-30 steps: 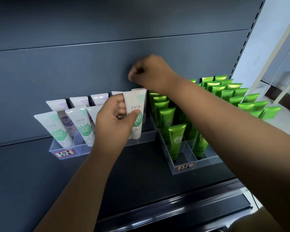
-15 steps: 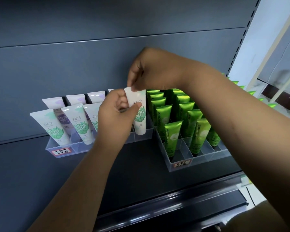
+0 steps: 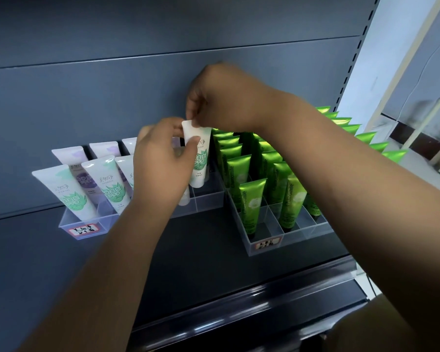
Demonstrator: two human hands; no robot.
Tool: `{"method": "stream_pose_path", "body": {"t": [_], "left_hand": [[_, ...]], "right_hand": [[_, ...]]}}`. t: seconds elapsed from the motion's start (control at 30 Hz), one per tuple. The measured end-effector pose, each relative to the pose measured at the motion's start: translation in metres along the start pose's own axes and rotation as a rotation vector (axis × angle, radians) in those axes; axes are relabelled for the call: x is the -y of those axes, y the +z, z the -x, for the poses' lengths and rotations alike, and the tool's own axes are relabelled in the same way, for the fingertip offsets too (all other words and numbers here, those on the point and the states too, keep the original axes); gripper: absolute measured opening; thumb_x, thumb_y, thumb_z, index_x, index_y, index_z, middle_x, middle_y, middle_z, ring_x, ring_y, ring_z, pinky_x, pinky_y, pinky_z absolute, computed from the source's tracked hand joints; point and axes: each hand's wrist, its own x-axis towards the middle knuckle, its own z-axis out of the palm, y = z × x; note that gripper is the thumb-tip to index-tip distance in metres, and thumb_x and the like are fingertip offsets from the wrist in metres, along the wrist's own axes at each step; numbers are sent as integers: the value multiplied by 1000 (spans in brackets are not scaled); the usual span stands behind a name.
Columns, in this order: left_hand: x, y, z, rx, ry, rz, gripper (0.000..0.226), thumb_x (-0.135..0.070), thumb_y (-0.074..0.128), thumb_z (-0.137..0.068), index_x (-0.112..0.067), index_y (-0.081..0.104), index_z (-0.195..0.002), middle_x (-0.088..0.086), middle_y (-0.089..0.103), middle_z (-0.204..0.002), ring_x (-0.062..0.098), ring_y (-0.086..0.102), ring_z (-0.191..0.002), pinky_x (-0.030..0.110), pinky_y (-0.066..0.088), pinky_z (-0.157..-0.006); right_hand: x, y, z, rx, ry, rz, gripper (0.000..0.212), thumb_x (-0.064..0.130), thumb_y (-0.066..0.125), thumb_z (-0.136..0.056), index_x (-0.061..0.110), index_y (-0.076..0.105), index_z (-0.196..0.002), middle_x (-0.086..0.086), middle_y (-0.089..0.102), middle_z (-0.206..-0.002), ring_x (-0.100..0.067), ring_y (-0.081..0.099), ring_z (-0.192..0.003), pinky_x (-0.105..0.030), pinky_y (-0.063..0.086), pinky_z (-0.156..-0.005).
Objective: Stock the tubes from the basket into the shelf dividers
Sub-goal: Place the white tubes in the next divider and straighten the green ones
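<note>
I see a clear divider tray [image 3: 208,200] on the dark shelf [image 3: 201,240], with white leaf-print tubes [image 3: 70,196] in its front compartments and lilac-print tubes [image 3: 85,177] behind them, all leaning back. Over the tray's right end my right hand [image 3: 221,97] pinches the crimped top of one white tube [image 3: 198,161]. My left hand [image 3: 163,161] grips that tube's body between thumb and fingers, cap down just above the compartments. The tray's red-bordered tag [image 3: 83,229] is too blurred to read. Right of the tray, a second clear tray [image 3: 305,231] holds green tubes [image 3: 249,199] marked "Chamomile". A grey back panel [image 3: 112,97] stands behind the tray.
</note>
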Motion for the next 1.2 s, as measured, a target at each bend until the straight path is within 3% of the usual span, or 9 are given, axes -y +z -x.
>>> {"method": "stream_pose_path", "body": {"t": [0.17, 0.3, 0.33, 0.4, 0.43, 0.5, 0.83, 1.03, 1.2], "left_hand": [[-5, -1, -5, 7, -19, 52, 20, -21, 72, -89, -28, 68, -108, -24, 62, -85, 8, 57, -102, 5, 36, -82], [3, 2, -9, 63, -146, 143, 15, -24, 77, -84, -35, 68, -89, -18, 69, -81, 15, 66, -92, 38, 53, -91], [5, 3, -10, 58, -157, 149, 13, -26, 77, -82, -34, 68, -86, -18, 69, -80, 14, 67, -89, 40, 50, -100], [6, 6, -10, 28, -104, 57, 10, -30, 76, -82, -32, 67, -84, -20, 67, -75, 12, 66, -88, 32, 23, -121], [6, 7, -9, 20, -68, -16, 10, -32, 76, -83, -32, 67, -86, -22, 65, -76, 12, 65, -91, 30, 11, -123], [7, 7, -7, 33, -16, -102, 10, -32, 76, -85, -28, 69, -90, -20, 65, -79, 13, 62, -98, 33, 5, -124], [20, 15, -1, 117, 81, -241, 13, -27, 78, -82, -25, 69, -92, -14, 69, -85, 19, 59, -101, 52, 24, -120], [24, 14, -2, 160, 134, -209, 16, -16, 74, -83, -18, 69, -98, -2, 72, -96, 29, 58, -101, 42, 48, -84], [26, 11, -3, 178, 197, -273, 19, -20, 73, -85, -16, 70, -103, 2, 70, -106, 33, 58, -100, 41, 48, -83]], "right_hand": [[-4, 8, 1, -1, -39, 53, 23, 8, 69, -79, 17, 81, -96, -3, 78, -99, -16, 69, -94, -17, 35, -71], [-10, 14, 4, 36, -46, 26, 19, 9, 70, -80, 16, 81, -95, -3, 78, -97, -15, 68, -89, -15, 32, -68], [-11, 16, 5, 39, -46, 16, 19, 10, 71, -80, 16, 81, -95, -2, 78, -96, -13, 68, -88, -16, 33, -69], [-13, 19, 5, 33, -44, 13, 18, 10, 72, -80, 15, 81, -94, -2, 78, -96, -12, 67, -85, -16, 33, -69], [-14, 21, 6, 29, -45, 20, 18, 10, 72, -80, 15, 81, -94, -3, 78, -96, -13, 67, -86, -17, 34, -69], [-16, 24, 6, 27, -58, 36, 18, 9, 71, -79, 13, 81, -94, -4, 78, -97, -18, 69, -90, -19, 37, -71], [-18, 43, 9, 92, -46, 81, 19, 10, 65, -83, 15, 81, -93, -9, 77, -95, -28, 69, -89, -37, 50, -82], [-19, 48, 6, 104, -6, 109, 19, 13, 61, -83, 9, 79, -88, -14, 75, -90, -33, 67, -85, -41, 51, -80], [-17, 47, 4, 119, 23, 139, 23, 16, 57, -81, 8, 78, -88, -15, 74, -90, -34, 67, -85, -41, 52, -79]]}}
